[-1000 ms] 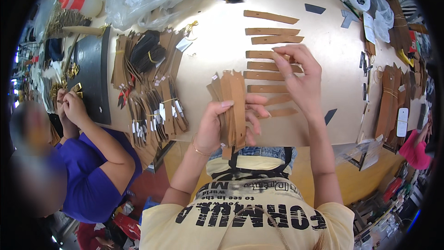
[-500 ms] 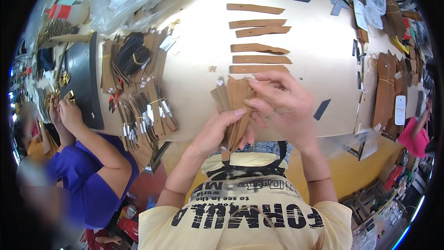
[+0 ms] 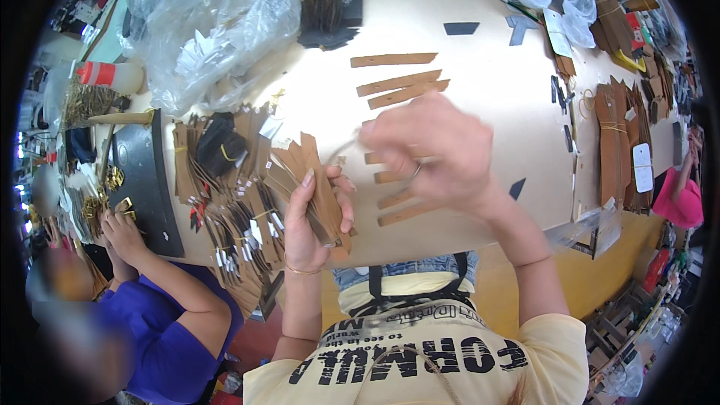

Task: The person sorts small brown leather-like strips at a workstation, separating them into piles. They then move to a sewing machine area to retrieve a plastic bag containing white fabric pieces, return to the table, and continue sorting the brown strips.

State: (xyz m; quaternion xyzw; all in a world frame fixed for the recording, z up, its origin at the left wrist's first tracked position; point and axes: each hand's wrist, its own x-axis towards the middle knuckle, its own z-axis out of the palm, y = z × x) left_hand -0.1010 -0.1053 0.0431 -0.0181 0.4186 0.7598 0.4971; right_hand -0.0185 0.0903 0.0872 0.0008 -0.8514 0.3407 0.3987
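Observation:
My left hand (image 3: pixel 304 236) is closed around a fanned bundle of flat brown leather strips (image 3: pixel 319 187), tilted up and away from me. To the right, my right hand (image 3: pixel 435 150) hovers over the table, blurred by motion, its thumb and forefinger pinched together. A thin, dark curved thing (image 3: pixel 343 151) runs from those fingertips toward the bundle; what it is I cannot make out. Several single brown leather strips (image 3: pixel 394 60) lie in a column on the table, some partly hidden under the right hand.
Banded bundles of tagged brown strips (image 3: pixel 251 217) crowd the table's left side, below a large clear plastic bag (image 3: pixel 210 30). More brown bundles (image 3: pixel 613 142) lie at the right. A person in purple (image 3: pixel 172 330) works close on the left with small gold-coloured pieces (image 3: pixel 124 206).
My left hand has moved left with the bundle, which now tilts the other way. The right hand has left the bundle and risen over the loose strips. The view has shifted.

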